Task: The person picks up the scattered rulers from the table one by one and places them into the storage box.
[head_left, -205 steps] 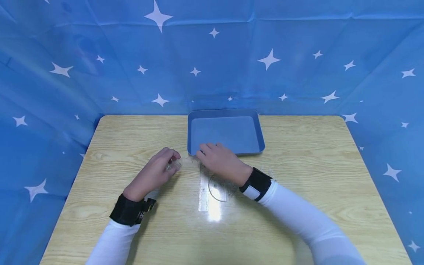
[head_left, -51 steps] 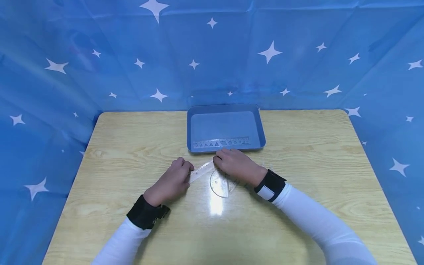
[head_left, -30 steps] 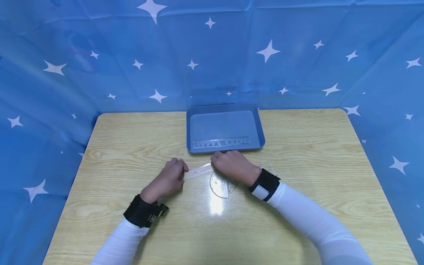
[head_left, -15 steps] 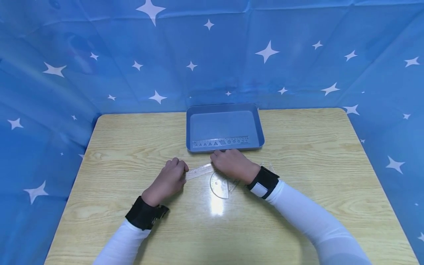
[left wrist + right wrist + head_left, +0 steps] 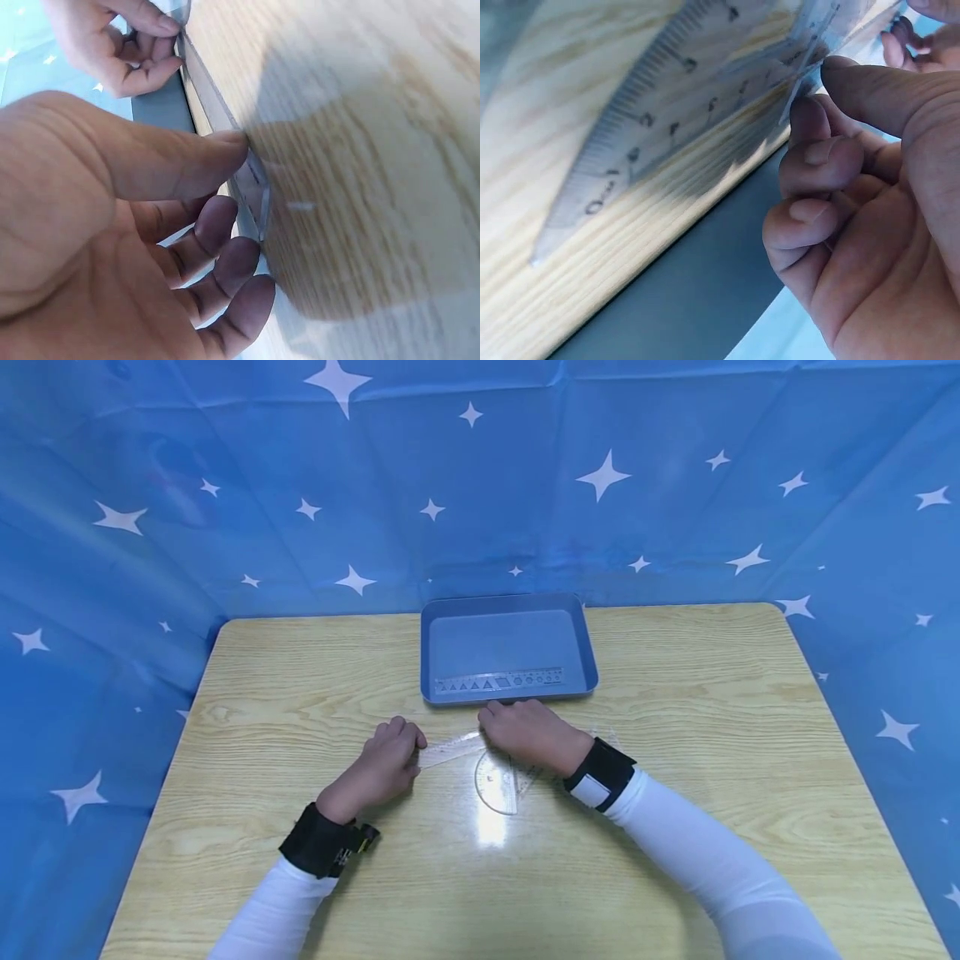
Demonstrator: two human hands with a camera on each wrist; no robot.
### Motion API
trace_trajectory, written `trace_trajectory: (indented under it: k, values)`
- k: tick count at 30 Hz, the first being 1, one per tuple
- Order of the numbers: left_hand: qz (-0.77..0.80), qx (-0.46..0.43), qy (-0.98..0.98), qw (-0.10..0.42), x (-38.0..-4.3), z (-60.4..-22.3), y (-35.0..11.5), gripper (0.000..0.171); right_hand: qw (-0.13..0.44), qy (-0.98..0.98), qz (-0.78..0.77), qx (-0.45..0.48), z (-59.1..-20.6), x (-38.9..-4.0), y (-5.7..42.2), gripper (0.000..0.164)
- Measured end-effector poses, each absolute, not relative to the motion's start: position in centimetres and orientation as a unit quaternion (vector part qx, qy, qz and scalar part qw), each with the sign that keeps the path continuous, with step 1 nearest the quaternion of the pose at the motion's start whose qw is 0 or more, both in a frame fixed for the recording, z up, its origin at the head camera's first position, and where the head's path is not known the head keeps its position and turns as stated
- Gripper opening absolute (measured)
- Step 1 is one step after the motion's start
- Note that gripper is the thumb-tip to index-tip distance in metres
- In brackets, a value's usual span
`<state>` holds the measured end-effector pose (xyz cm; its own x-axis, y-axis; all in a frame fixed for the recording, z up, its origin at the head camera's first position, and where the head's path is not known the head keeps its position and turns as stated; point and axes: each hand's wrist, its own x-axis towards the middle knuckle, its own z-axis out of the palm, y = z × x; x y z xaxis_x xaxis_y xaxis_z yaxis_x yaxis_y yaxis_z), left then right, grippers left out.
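Backdrop, worktop and drawing instruments, from largest to smallest. The blue star-printed backdrop [image 5: 480,460] fills the upper part of the head view and both sides. The pale wood-grain worktop [image 5: 712,693] spans the centre and bottom. The shallow blue tray [image 5: 510,639] lies at upper centre, by the far edge. The left hand [image 5: 375,770], left of centre, and the right hand [image 5: 534,735], just below the tray, have their fingers nearly closed, thumb against forefinger, pinching opposite ends of one clear ruler [image 5: 452,751]. This ruler slants slightly upward to the right, at centre. A stencil ruler [image 5: 498,681] lies along the tray's lower side. A clear protractor [image 5: 495,783] lies below the right hand; a pointed, graduated clear piece [image 5: 641,120] shows at left in the right-wrist view. For good handling, the pinch should stay light and on the edges, both ends level and moved together, without bending the thin plastic, and the right wrist lifted clear of the pieces beneath.
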<state>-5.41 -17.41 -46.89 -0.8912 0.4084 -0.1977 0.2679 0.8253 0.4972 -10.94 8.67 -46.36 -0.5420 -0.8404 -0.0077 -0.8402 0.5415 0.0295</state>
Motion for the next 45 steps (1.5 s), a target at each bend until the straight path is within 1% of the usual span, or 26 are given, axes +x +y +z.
trace_trajectory:
  k: [3, 5, 6, 8, 12, 16, 23, 31, 35, 39, 45]
  values:
    - [0.194, 0.211, 0.952, 0.110, -5.1, -46.9, -17.1, 0.015, 0.012, -0.872, -0.026, 0.489, -46.4, -10.9, 8.7, 0.009]
    - [0.161, 0.235, 0.955, 0.079, -4.9, -47.0, -17.0, 0.014, 0.022, -0.868, -0.029, 0.495, -46.4, -10.8, 8.8, 0.008]
    - [0.148, 0.244, 0.956, 0.066, -4.8, -47.0, -16.9, 0.015, 0.026, -0.867, -0.028, 0.497, -46.5, -10.8, 8.8, 0.008]
    - [0.136, 0.249, 0.957, 0.059, -4.8, -47.1, -16.8, 0.021, 0.031, -0.866, -0.027, 0.498, -46.6, -10.8, 8.9, 0.008]
    - [0.160, 0.228, 0.956, 0.093, -5.0, -46.9, -16.8, 0.021, 0.018, -0.870, -0.021, 0.493, -46.8, -10.8, 9.0, 0.008]
    - [0.189, 0.207, 0.950, 0.135, -5.2, -46.8, -17.0, 0.014, 0.000, -0.873, -0.004, 0.487, -46.9, -10.8, 9.0, 0.008]
    - [0.231, 0.200, 0.937, 0.169, -5.6, -46.8, -17.6, 0.015, -0.019, -0.876, 0.016, 0.481, -47.0, -10.8, 9.0, 0.010]
    - [0.244, 0.206, 0.931, 0.174, -5.7, -47.1, -17.8, 0.014, -0.020, -0.879, 0.043, 0.475, -47.3, -10.9, 9.1, 0.011]
    - [0.246, 0.207, 0.933, 0.162, -5.7, -47.2, -17.8, 0.015, -0.019, -0.879, 0.045, 0.475, -47.4, -11.0, 9.1, 0.013]
    - [0.245, 0.207, 0.936, 0.147, -5.7, -47.3, -17.8, 0.016, -0.031, -0.882, 0.053, 0.467, -47.4, -11.1, 9.0, 0.015]
    - [0.253, 0.190, 0.937, 0.150, -5.6, -47.5, -17.7, 0.024, -0.031, -0.883, 0.045, 0.466, -47.2, -11.1, 8.9, 0.014]
